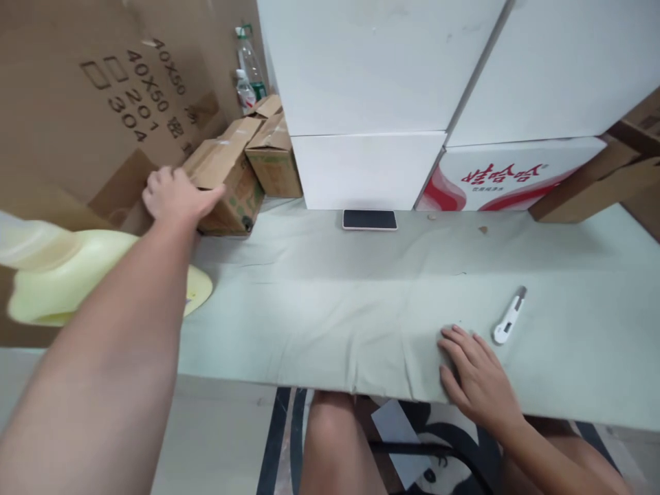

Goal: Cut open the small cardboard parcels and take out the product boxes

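At the left, my left hand [178, 196] reaches over the near end of a small brown cardboard box [234, 196]. The thumb lies along its near edge and the fingers curl over its left side, their tips partly hidden. My right hand [479, 375] rests flat on the table's front edge, fingers loosely spread and holding nothing. Just beyond it is a white utility knife [509, 316]. Beneath my left forearm lies a pale yellow plastic bottle [93, 258], partly covered by the arm.
White cartons [371, 168] are stacked along the back, with a dark-screened phone [370, 220] at their foot. A second small cardboard box [278, 161] and plastic bottles [250, 65] stand at the back left. A large printed carton [103, 41] rises on the left. Pale green cloth [320, 309] covers the table.
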Tool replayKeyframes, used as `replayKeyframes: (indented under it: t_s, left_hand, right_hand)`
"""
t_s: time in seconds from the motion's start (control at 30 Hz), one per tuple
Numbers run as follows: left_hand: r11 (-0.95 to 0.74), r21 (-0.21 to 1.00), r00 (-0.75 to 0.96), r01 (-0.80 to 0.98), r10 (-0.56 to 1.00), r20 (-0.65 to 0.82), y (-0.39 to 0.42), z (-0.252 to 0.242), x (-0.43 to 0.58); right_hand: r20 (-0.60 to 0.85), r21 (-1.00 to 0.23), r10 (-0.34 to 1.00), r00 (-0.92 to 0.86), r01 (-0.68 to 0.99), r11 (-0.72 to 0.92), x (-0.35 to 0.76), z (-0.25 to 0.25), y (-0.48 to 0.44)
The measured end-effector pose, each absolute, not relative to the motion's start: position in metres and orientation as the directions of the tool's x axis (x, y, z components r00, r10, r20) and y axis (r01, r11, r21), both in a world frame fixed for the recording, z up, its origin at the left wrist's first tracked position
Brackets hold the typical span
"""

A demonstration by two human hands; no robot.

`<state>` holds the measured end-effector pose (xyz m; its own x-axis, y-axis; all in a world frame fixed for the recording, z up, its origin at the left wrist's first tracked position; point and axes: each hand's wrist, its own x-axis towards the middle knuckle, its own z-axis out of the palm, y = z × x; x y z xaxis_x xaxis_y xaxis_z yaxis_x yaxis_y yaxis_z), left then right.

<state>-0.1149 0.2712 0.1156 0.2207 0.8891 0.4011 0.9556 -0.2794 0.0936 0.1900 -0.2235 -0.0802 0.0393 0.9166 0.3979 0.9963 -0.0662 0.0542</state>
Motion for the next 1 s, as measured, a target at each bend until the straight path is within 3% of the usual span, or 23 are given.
replayKeyframes:
  t_s: [0.2,0.4,0.5,0.77,0.87,1.0]
  left_hand:
    - [-0.263,0.267,0.165,0.927,0.927,0.338,0.292,0.098,-0.114]
    - [0.072,0.325,-0.146,0.943,0.967,0.209,0.249,0.115,-0.071]
    - [0.133,0.352,-0.203,0.926,0.965,0.168,0.21,0.119,-0.058]
    - [0.03,0.356,-0.105,0.934,0.975,0.195,0.118,0.11,-0.063]
    - [-0.132,0.327,0.049,0.936,0.967,0.251,0.086,0.101,-0.07]
    - [-0.482,0.324,0.399,0.814,0.869,0.292,0.047,0.088,-0.077]
  right_hand:
    - [0.376,0.032,0.925,0.049,0.997,-0.066,0.19,-0.078,-0.223]
    - [0.388,0.017,0.918,0.085,0.995,-0.099,0.188,-0.077,-0.223]
    - [0.388,0.0,0.915,0.114,0.992,-0.124,0.187,-0.075,-0.224]
    - [0.329,-0.068,0.925,0.191,0.982,-0.179,0.186,-0.077,-0.229]
    - [0.302,-0.112,0.928,0.219,0.975,-0.193,0.185,-0.075,-0.23]
    - [0.282,-0.15,0.928,0.243,0.967,-0.207,0.186,-0.073,-0.23]
